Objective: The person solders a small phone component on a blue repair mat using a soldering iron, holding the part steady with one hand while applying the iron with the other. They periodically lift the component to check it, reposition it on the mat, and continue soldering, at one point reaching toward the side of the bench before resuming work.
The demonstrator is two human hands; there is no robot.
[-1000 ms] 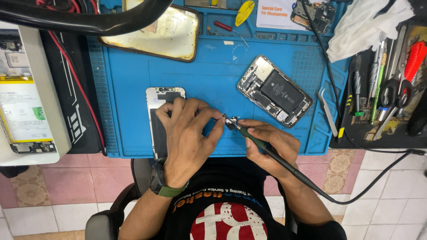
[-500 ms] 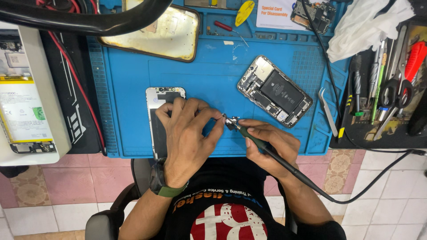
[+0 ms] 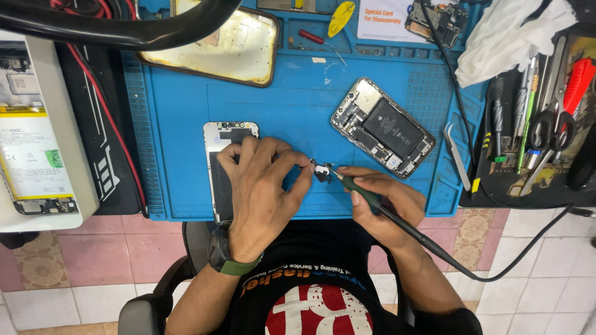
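Observation:
My left hand rests on a detached phone screen on the blue work mat. Its fingertips pinch a small dark component near the mat's front edge. My right hand grips a corded green-handled soldering iron, and the tip touches that component. An opened phone body with its black battery showing lies tilted on the mat, beyond my right hand.
A phone back panel lies at the mat's far left. Metal tweezers lie at its right edge. A black tray of scissors, pens and screwdrivers stands right. A white device sits left. The iron's cable trails right.

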